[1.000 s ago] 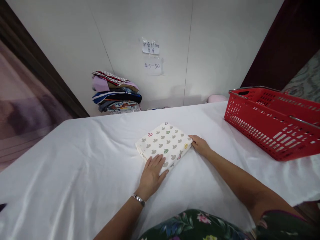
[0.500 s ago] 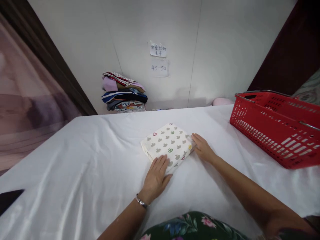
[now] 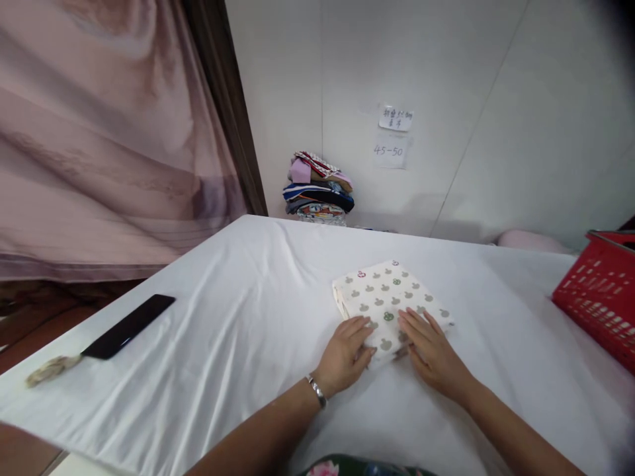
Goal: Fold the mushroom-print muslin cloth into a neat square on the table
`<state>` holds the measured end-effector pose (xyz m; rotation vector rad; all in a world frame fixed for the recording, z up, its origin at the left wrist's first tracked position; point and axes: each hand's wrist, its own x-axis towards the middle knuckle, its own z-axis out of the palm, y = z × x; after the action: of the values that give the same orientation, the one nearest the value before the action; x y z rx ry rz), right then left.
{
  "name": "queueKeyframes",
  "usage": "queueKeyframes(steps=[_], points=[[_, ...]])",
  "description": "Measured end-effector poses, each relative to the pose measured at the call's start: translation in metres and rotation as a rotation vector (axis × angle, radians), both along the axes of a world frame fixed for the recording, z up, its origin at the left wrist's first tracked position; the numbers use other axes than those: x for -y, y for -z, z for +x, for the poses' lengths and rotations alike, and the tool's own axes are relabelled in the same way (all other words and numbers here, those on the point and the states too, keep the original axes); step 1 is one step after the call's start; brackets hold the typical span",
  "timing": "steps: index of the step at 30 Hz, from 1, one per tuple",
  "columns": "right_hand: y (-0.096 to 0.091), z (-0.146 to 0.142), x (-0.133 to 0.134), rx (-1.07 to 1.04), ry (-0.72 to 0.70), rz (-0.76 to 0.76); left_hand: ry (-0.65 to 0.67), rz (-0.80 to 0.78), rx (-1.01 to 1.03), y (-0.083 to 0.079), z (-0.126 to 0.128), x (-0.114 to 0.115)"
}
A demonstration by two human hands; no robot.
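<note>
My left hand (image 3: 344, 354) flat on near-left edge of folded cloth (image 3: 381, 297), fingers close together; my right hand (image 3: 436, 357) on near-right part, fingers slightly apart. Cloth on white-covered table (image 3: 238, 350), well right of phone (image 3: 129, 327).

red basket (image 3: 602, 301): cut off (right edge) | folded cloth (image 3: 378, 295): partly hidden

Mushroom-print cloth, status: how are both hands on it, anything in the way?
Left hand, right hand: open, fingers on folded cloth. Cloth lies on white tablecloth. Red basket right, black object left, both apart from cloth.
</note>
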<state>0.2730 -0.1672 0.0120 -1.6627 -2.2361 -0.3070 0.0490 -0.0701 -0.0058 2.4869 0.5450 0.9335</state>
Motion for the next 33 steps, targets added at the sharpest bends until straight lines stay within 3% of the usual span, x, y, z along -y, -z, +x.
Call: queueKeyframes(steps=[4, 8, 12, 17, 28, 33], points=[[-0.011, -0.044, -0.008, 0.033, -0.151, -0.047, -0.266, -0.152, 0.145, 0.002, 0.002, -0.036], [0.002, -0.067, -0.013, 0.027, -0.193, -0.115, -0.493, -0.329, 0.091, 0.004, 0.001, -0.08], [0.018, -0.069, -0.012, 0.016, -0.138, -0.076, -0.558, -0.444, 0.014, 0.009, 0.002, -0.104], [0.023, -0.069, -0.012, 0.025, -0.082, -0.027, -0.531, -0.483, -0.026, 0.011, 0.009, -0.108], [0.02, -0.073, -0.019, -0.192, -0.083, 0.076, -0.708, -0.463, -0.129, -0.002, 0.023, -0.107], [0.023, -0.073, -0.019, -0.154, -0.075, 0.05, -0.722, -0.434, -0.204, -0.005, 0.03, -0.11]])
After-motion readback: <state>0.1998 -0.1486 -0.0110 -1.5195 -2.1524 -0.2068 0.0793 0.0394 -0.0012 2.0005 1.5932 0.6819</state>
